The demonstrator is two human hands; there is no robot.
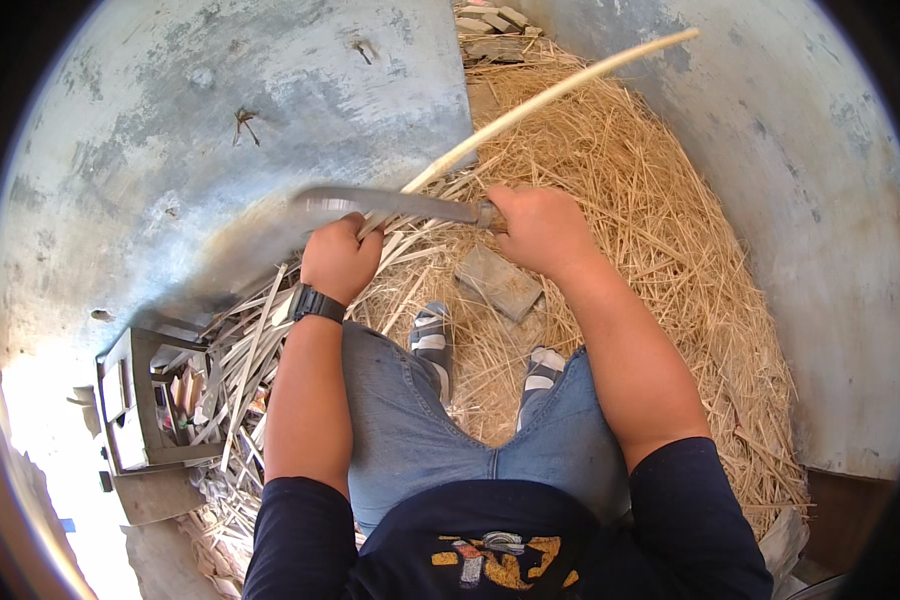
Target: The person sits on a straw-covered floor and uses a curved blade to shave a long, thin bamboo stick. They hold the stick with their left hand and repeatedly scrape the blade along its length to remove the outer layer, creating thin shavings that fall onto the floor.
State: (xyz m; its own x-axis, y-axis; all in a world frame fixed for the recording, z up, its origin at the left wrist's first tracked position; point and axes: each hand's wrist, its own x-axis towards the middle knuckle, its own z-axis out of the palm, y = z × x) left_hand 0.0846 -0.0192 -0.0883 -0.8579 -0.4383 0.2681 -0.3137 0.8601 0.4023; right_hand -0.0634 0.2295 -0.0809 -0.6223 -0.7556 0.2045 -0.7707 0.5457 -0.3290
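My right hand (545, 228) is closed round the handle of a long knife (405, 203) with a broad, slightly curved blade. The blade points left, its tip smeared by motion, and lies across a long pale stick (560, 92), just above my left hand (340, 262). That hand is closed round the stick's near end, and a dark watch sits on its wrist. From there the stick runs up and to the right, bending slightly, toward the far wall. Whether the blade touches the stick or passes over it I cannot tell.
Straw-like shavings (660, 250) cover the floor. A flat block (498, 282) lies in front of my sandalled feet. At left, loose pale strips (250, 360) are heaped beside a wooden box frame (135, 400). Grey walls (220, 80) stand left and right.
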